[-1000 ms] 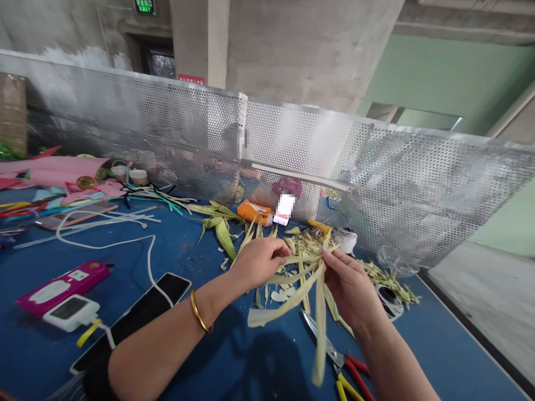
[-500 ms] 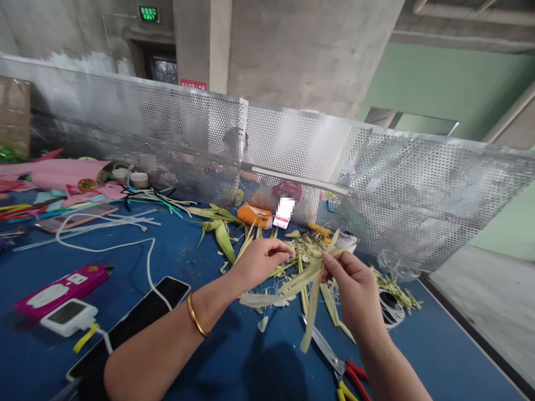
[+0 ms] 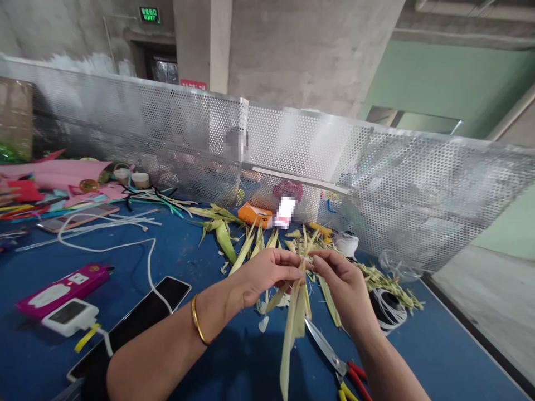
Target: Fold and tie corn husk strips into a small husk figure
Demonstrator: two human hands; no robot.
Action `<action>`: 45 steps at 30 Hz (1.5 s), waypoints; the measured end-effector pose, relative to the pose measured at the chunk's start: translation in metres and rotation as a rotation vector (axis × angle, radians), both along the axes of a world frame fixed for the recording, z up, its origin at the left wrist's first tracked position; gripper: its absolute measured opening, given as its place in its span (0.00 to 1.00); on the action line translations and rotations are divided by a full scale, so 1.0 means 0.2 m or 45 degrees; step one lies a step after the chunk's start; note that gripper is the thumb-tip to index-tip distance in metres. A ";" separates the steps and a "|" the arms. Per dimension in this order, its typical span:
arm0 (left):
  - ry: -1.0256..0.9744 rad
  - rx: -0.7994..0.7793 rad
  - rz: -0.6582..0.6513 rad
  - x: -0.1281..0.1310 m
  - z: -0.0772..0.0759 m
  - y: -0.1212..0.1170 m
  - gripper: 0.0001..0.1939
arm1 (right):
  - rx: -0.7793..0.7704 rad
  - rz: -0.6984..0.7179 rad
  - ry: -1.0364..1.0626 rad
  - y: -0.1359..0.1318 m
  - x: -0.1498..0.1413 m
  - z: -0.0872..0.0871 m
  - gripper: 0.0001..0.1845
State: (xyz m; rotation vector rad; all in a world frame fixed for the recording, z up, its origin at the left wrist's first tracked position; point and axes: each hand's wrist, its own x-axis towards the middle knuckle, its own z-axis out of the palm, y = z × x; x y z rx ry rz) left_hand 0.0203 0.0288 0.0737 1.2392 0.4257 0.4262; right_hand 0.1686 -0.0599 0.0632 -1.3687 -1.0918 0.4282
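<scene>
A bundle of pale green-yellow corn husk strips (image 3: 295, 317) hangs down over the blue table between my hands. My left hand (image 3: 270, 273), with a gold bangle (image 3: 199, 320) on its wrist, pinches the strips from the left. The fingertips of my right hand (image 3: 345, 281) are closed on the same husks near their gathered top, touching or almost touching the left fingertips. Just what lies between the right fingertips is partly hidden. Below my right hand, scissors (image 3: 330, 348) with red and yellow handles lie with their blades toward the husks.
Loose husks (image 3: 225, 242) and scraps lie behind my hands, beside an orange packet (image 3: 254, 215). A spool of white cord (image 3: 390, 309) stands at right. At left are a tablet (image 3: 137, 323), a power bank (image 3: 69, 317) and cables. A perforated metal screen (image 3: 292, 145) closes the back.
The husk bundle has swung from slanting leftward to hanging down. My left hand has moved right and gripped it, while my right hand shifted left. At far left, another person's hand with something red appears.
</scene>
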 end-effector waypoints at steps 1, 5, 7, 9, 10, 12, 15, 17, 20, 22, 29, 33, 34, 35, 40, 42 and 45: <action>-0.019 -0.048 -0.016 -0.01 0.00 0.01 0.12 | -0.021 0.055 0.066 0.01 0.01 0.00 0.15; -0.051 -0.150 0.004 -0.01 0.00 0.03 0.11 | -0.183 0.403 0.302 0.01 0.01 -0.02 0.18; -0.054 -0.182 0.075 -0.01 0.00 0.03 0.12 | -0.216 0.484 0.380 0.01 0.00 -0.03 0.17; -0.040 -0.209 0.137 0.00 0.00 0.02 0.13 | -0.224 0.468 0.370 0.01 -0.01 -0.04 0.16; -0.027 -0.216 0.163 0.00 0.00 0.01 0.13 | -0.228 0.442 0.346 0.01 -0.01 -0.04 0.16; 0.005 -0.206 0.206 0.00 0.01 0.00 0.12 | -0.231 0.382 0.291 0.01 -0.01 -0.04 0.17; 0.021 -0.114 0.266 0.01 0.01 0.00 0.09 | -0.215 0.310 0.187 0.01 -0.02 -0.03 0.18; 0.014 -0.011 0.289 0.02 0.01 0.00 0.07 | -0.207 0.282 0.120 0.01 -0.02 -0.02 0.19; 0.048 0.147 0.327 0.03 0.00 0.00 0.05 | -0.231 0.284 0.123 0.00 -0.03 -0.01 0.20; 0.085 0.201 0.385 0.03 0.00 0.00 0.03 | -0.269 0.296 0.254 0.00 -0.04 -0.02 0.20; -0.025 0.602 0.408 0.03 -0.06 0.01 0.06 | -0.253 0.201 0.525 0.00 -0.02 -0.03 0.24; -0.019 0.687 0.218 0.03 -0.06 0.00 0.10 | -0.287 0.306 0.486 0.01 0.01 -0.03 0.24; 0.002 0.619 0.154 0.03 -0.06 0.00 0.12 | -0.282 0.323 0.487 0.01 0.01 -0.03 0.23; 0.029 0.518 0.104 0.03 -0.05 -0.01 0.14 | -0.280 0.332 0.496 0.01 0.01 -0.03 0.23; 0.098 -0.006 0.012 0.04 -0.04 -0.01 0.14 | -0.182 0.323 0.556 0.00 -0.01 -0.01 0.21; 0.093 -0.097 -0.033 0.05 -0.06 0.00 0.13 | -0.108 0.299 0.492 -0.01 -0.02 -0.01 0.20; 0.122 -0.175 -0.058 0.05 -0.08 0.01 0.13 | -0.094 0.246 0.301 -0.01 -0.02 -0.01 0.13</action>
